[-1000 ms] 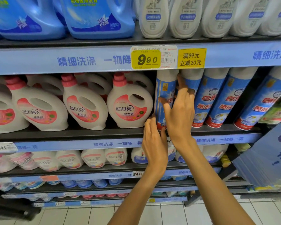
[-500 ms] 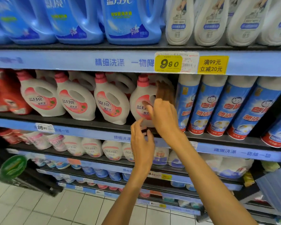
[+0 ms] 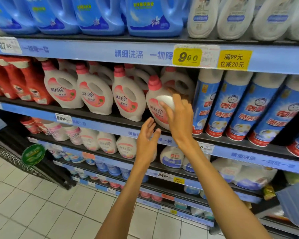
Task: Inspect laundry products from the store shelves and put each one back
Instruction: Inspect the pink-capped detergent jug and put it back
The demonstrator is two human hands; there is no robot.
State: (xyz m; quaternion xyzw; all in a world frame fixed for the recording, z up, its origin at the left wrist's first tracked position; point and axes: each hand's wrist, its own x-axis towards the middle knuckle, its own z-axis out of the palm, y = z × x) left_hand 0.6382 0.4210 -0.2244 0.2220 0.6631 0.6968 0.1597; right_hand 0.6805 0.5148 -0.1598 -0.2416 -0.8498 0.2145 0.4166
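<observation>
A white detergent jug (image 3: 156, 100) with a pink cap and pink label stands rightmost in its row on the middle shelf (image 3: 110, 125). It leans forward out of the row. My right hand (image 3: 178, 114) grips its handle, fingers curled round it. My left hand (image 3: 148, 137) hovers just below the jug in front of the shelf edge, fingers straight and spread, touching nothing.
More pink-capped jugs (image 3: 95, 97) stand to the left, then red refill packs (image 3: 24, 83). Tall blue and white spray cans (image 3: 235, 104) stand close on the right. Blue jugs (image 3: 154, 16) fill the shelf above; smaller bottles sit on lower shelves.
My right hand left the blue and white can, moved left and took hold of the jug's handle; the jug now tips forward. My left hand followed below it. The view shifted left.
</observation>
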